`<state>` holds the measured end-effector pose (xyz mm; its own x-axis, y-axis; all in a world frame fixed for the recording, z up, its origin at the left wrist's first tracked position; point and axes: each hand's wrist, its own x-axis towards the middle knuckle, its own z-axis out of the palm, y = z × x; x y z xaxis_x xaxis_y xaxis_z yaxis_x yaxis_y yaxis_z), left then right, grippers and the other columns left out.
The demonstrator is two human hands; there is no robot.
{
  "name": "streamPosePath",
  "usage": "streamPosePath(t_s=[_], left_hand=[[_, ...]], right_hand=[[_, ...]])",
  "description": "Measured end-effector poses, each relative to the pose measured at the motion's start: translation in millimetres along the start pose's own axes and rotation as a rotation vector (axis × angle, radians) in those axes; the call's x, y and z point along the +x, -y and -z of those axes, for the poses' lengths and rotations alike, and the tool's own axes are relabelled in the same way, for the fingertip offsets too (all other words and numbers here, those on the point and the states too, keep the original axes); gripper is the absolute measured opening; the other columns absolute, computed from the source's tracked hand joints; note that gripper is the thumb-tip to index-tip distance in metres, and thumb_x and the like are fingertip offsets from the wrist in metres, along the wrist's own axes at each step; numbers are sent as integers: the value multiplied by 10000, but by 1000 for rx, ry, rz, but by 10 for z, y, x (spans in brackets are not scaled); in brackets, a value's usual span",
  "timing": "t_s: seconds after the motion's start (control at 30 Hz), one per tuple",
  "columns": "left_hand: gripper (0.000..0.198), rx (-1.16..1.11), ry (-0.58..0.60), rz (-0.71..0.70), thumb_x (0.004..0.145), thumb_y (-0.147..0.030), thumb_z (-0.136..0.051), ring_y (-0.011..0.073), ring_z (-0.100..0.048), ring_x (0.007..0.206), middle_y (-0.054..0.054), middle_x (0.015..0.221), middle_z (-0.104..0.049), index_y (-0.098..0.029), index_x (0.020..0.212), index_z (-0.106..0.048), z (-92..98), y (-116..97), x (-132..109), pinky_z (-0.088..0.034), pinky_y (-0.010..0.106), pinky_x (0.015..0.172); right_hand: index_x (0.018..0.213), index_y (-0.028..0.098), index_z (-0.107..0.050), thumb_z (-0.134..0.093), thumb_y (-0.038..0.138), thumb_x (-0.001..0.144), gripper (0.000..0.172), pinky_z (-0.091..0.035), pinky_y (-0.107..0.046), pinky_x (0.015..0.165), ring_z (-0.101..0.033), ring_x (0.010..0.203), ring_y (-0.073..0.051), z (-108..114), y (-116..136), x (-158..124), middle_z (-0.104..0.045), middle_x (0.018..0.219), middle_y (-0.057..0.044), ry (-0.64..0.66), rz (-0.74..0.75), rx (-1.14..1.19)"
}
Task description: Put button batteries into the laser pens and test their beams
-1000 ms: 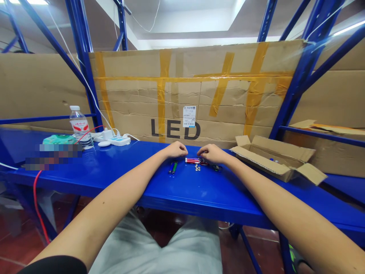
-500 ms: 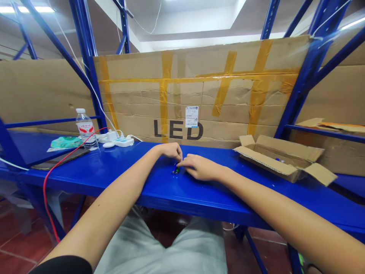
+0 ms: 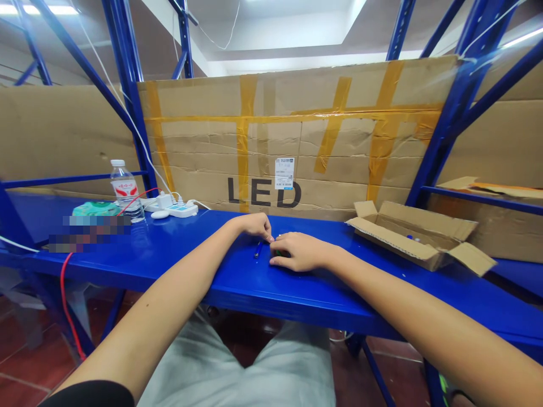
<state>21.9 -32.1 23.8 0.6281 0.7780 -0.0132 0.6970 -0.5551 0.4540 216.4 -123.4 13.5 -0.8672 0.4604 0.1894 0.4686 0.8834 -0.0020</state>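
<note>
Green tube (image 3: pixel 279 253) now off blue tube (image 3: pixel 258 249), clasped by right fingers (image 3: pixel 283 245); left fingers (image 3: pixel 266 229) unclear.

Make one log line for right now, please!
left hand: beside blue tube; right hand: curled over partly hidden green tube; open cardboard box: on the right

Blue tube (image 3: pixel 258 250): slim, with a metallic near end; lying flat on the surface (image 3: pixel 190 249), lengthwise away from the person at a slight slant; exposed, left of the right hand (image 3: pixel 299 252); green item (image 3: pixel 279 252): mostly concealed within that hand's curled fingers; full shape and pose indeterminable.
</note>
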Motion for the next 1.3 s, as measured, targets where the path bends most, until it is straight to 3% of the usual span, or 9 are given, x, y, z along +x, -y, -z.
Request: streamPosePath(t_s=[0.13,0.23,0.4,0.53,0.63,0.83,1.07,1.3], left_hand=[[223,-15,21,-38,559,-343,-814,106,-550,591,-2,614,-678,-151,652,-748,-11,-15,7,-377,205,570],[248,-26,42,-57,567,-363,-823,107,-560,599,4,644,-695,-158,692,-761,-41,-77,-3,-380,204,571],[227,27,19,-140,646,-369,-795,125,-597,671,21,728,-718,-172,757,-769,-170,-302,-5,-389,217,594],[116,5,-110,-277,744,-277,-728,148,-641,812,29,840,-739,-185,799,-770,-285,-441,28,-439,225,734],[111,26,-182,-329,768,-174,-686,153,-643,867,35,896,-739,-185,843,-768,-336,-486,43,-445,234,799],[114,101,-157,-412,776,-148,-678,166,-640,896,55,925,-740,-174,842,-767,-401,-544,57,-446,242,849],[103,120,-94,-362,781,-163,-670,143,-648,846,38,889,-739,-163,835,-757,-424,-540,76,-455,218,799],[106,138,-30,-278,764,-186,-680,140,-651,778,34,834,-738,-156,835,-753,-328,-489,24,-454,210,704]], right_hand=[[845,201,-642,-594,225,821,59,-363,-264,648,-562,705,-155,67,-46,-42,-654,771,-30,42,-20,10],[801,194,-606,-571,155,744,77,-352,-243,583,-505,611,-123,234,-213,-145,-618,699,3,11,-98,120],[854,168,-579,-539,201,712,151,-409,-260,628,-540,663,-146,488,-755,-428,-631,736,-22,-409,-364,232],[851,162,-587,-539,184,700,160,-416,-261,629,-551,647,-153,449,-994,-505,-626,688,-21,-429,-486,175],[868,163,-596,-539,170,703,174,-426,-250,638,-571,665,-152,374,-975,-456,-648,712,-23,-396,-482,189],[874,155,-616,-538,162,715,178,-429,-243,634,-574,662,-149,345,-902,-399,-654,713,-23,-372,-443,197],[873,160,-637,-552,172,713,181,-419,-243,614,-569,647,-148,375,-942,-435,-654,695,-15,-386,-464,184],[863,160,-634,-546,179,708,179,-422,-254,615,-576,649,-155,352,-953,-419,-655,698,-21,-377,-451,201]])
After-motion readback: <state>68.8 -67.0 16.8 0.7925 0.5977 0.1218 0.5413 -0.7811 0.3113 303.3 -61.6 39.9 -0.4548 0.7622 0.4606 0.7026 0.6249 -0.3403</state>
